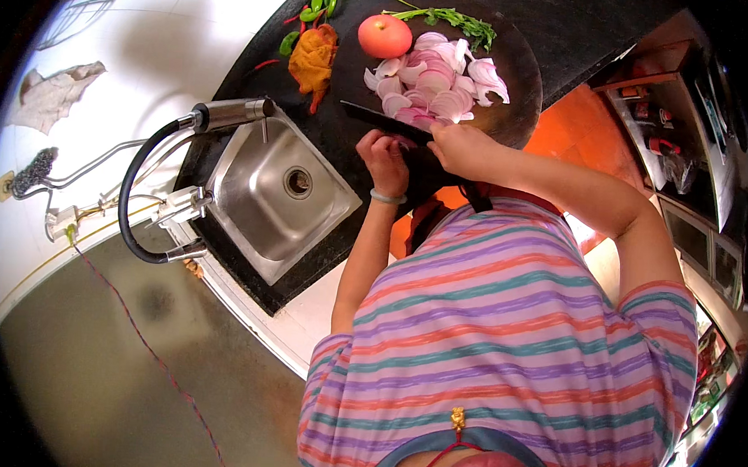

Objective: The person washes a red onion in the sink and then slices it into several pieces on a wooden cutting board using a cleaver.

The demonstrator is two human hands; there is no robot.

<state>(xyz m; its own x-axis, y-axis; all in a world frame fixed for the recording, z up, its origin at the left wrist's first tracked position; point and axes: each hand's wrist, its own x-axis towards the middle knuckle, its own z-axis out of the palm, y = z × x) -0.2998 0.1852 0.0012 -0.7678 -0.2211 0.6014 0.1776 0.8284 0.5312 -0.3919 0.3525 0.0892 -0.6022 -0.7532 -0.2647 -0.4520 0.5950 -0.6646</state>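
My right hand [469,151] grips a dark-bladed kitchen knife [384,118] at the near edge of a round dark cutting board [520,72]. Close to the blade, my left hand [384,160] has its fingers curled on a piece of red onion [404,142], mostly hidden by the fingers and knife. Beyond the blade lies a pile of sliced red onion [433,81]. A whole tomato [384,36] rests at the pile's far left, and a bunch of green herbs [459,19] lies along the board's far side.
To the left, a steel sink [257,211] is set in the black counter [279,301], with a faucet [230,115] and black hose beside it. Green chilies [323,0], red chilies and an orange-brown crumpled item [313,61] lie left of the board. Shelves [674,120] stand at right.
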